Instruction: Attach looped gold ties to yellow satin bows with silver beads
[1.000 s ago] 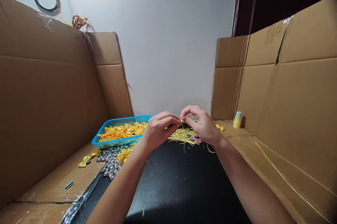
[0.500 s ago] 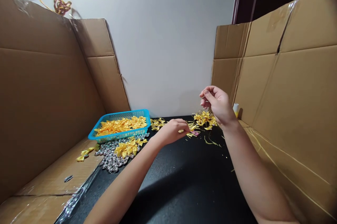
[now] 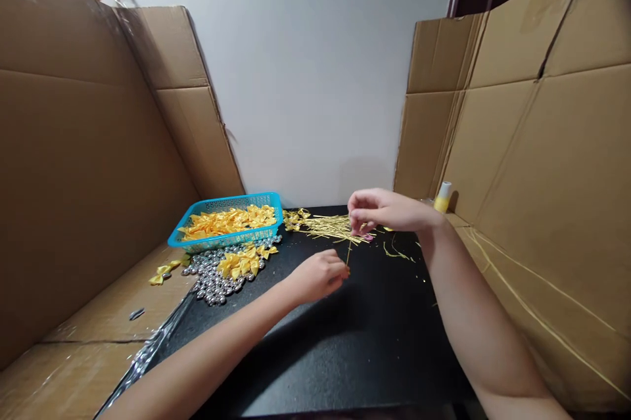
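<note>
My left hand point(image 3: 323, 275) is closed low over the black tabletop, its fingertips pinching what looks like a small yellow ribbon bow, mostly hidden. From there a thin yellow cord point(image 3: 350, 253) runs up to my right hand point(image 3: 379, 210), whose thumb and fingers are pinched on its upper end. Just behind both hands lies a spread of cut yellow cords point(image 3: 328, 227), with a pink item point(image 3: 367, 236) at its right side. More yellow bows point(image 3: 241, 262) rest on a heap of silver beads point(image 3: 211, 283) to the left.
A blue basket point(image 3: 224, 240) full of yellow bows stands at the back left. Finished-looking looped bows point(image 3: 294, 218) lie beside it. Cardboard walls point(image 3: 532, 177) flank both sides. A white-and-yellow spool or bottle point(image 3: 443, 197) stands at the back right. Loose cord scraps point(image 3: 397, 253) lie nearby.
My right hand has come down and left, over the cut cords. My left hand has drawn lower, towards me. The cord now shows stretched between them, and the view has tilted slightly down.
</note>
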A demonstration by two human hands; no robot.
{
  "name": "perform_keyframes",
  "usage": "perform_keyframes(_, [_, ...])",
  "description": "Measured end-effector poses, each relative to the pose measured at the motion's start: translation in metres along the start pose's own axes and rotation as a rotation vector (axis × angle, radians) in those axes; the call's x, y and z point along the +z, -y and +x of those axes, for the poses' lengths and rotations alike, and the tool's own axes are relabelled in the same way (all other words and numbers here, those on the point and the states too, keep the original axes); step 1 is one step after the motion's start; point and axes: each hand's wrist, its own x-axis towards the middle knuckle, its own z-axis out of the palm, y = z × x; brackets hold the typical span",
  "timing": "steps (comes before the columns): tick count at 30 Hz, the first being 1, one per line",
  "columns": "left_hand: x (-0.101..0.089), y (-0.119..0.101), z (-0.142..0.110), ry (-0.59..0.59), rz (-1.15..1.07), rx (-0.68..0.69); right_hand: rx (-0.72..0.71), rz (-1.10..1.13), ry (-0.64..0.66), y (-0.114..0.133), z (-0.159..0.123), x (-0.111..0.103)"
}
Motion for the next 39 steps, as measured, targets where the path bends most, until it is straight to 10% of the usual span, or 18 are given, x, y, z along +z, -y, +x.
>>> perform_keyframes(5, [0.025, -0.013, -0.041, 0.056, -0.075, -0.075, 0.107, 0.078, 0.248, -0.025, 0.027, 0.020])
perform_keyframes(17, [0.016, -0.024, -0.058, -0.019, -0.193, -0.180, 0.078, 0.222, 0.042, -0.056, 0.026, 0.011])
perform_keyframes(27, [0.016, -0.012, -0.052, -0.039, -0.414, -0.309, 0.433, -0.095, -0.412, -0.142, 0.053, 0.029])
perform_keyframes(39, [-0.013, -0.047, -0.028, -0.170, -1.456, -1.015, 0.364, -0.620, -0.346, -0.159, 0.049, 0.035])
